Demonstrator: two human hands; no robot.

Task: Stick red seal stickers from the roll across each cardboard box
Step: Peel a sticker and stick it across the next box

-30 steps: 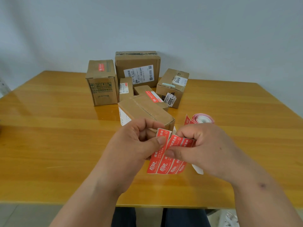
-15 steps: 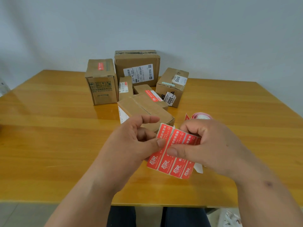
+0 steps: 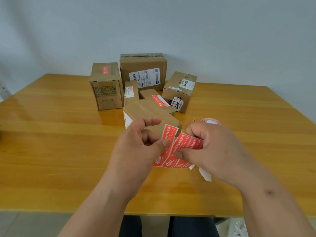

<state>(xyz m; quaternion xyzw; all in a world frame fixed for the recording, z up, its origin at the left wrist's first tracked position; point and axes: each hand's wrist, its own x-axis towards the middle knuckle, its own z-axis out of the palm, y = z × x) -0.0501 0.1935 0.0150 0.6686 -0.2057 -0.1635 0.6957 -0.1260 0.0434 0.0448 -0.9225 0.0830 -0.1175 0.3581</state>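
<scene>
While both hands work above the table's (image 3: 51, 151) near edge, a red sticker (image 3: 168, 137) lifts from the strip (image 3: 181, 151).
Left hand (image 3: 138, 147) pinches the sticker; right hand (image 3: 210, 151) grips the strip; boxes (image 3: 150, 113) cluster behind, roll (image 3: 211, 120) beside them, bare wood either side.

1. Your left hand (image 3: 136, 147) pinches one red sticker (image 3: 166, 144).
2. Your right hand (image 3: 212, 151) grips the sticker strip (image 3: 183, 147).
3. Six cardboard boxes (image 3: 106, 86) crowd the counter (image 3: 51, 142).
</scene>
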